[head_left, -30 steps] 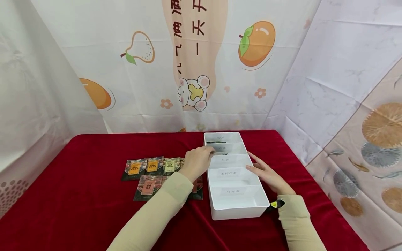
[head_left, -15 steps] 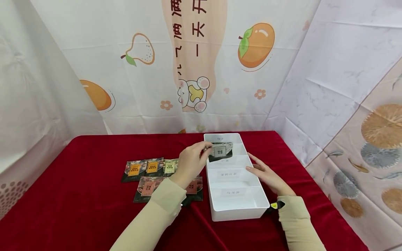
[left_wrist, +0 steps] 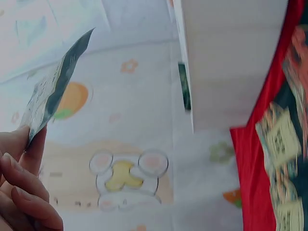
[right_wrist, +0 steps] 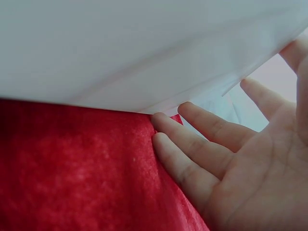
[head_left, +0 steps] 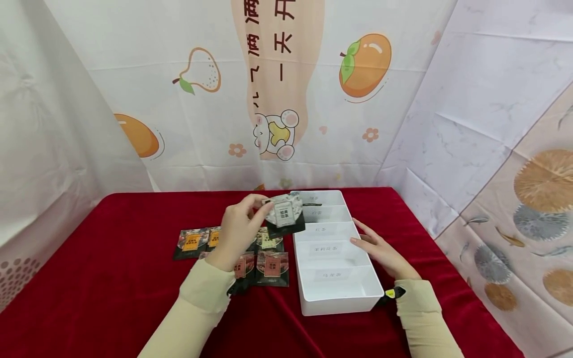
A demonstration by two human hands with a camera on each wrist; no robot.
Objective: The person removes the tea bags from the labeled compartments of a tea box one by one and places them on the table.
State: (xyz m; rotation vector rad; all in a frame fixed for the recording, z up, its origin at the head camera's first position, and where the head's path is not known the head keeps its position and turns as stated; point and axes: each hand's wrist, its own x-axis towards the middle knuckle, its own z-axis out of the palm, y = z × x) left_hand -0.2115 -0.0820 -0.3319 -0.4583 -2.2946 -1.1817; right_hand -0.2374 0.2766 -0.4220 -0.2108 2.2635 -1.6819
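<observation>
My left hand (head_left: 240,226) pinches a tea sachet (head_left: 284,213) by its edge, raised just left of the white divided box (head_left: 342,303). This sachet has a pale grey label and a dark lower strip; the left wrist view shows the sachet (left_wrist: 55,86) nearly edge-on between thumb and fingers. Extended fingers of my right hand (head_left: 382,251) rest against the box's right side. The right wrist view has that hand (right_wrist: 231,159) touching the white wall (right_wrist: 120,53) from outside. A thin dark sachet edge (head_left: 312,204) shows in the box's farthest compartment.
Several sachets lie in two rows on the red cloth left of the box: an orange-labelled one (head_left: 191,242), a green-labelled one (head_left: 270,240) and a pink-labelled one (head_left: 273,267). My left forearm partly covers them. Behind the table hangs a printed curtain (head_left: 201,124).
My left hand has drawn the grey-labelled sachet up out of a rear compartment and carried it left, past the box's edge. The right hand keeps its place on the box.
</observation>
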